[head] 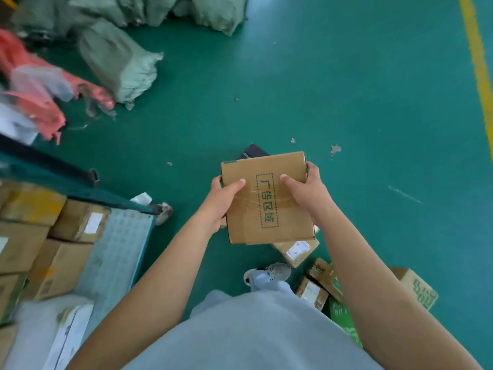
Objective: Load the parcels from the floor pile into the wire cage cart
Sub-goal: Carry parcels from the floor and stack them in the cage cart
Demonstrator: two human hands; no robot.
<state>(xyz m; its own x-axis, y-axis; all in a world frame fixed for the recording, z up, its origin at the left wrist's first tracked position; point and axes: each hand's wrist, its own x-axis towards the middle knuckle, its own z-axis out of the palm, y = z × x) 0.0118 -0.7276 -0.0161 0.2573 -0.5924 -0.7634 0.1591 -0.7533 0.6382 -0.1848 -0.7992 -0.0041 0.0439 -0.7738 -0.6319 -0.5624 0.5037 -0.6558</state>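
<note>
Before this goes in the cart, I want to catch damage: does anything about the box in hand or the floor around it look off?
The cardboard box, held by the left hand and right hand, looks intact, its tape wrinkled but sealed. On the green floor, small scraps of debris lie scattered, and the parcels by the feet sit in a jumble.

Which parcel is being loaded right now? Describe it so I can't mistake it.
Over the green floor, mid-frame, both hands, left and right, grip a flat brown cardboard box. Unlike the smaller labelled parcels below, it carries a green dashed rectangle of printed characters.
</note>
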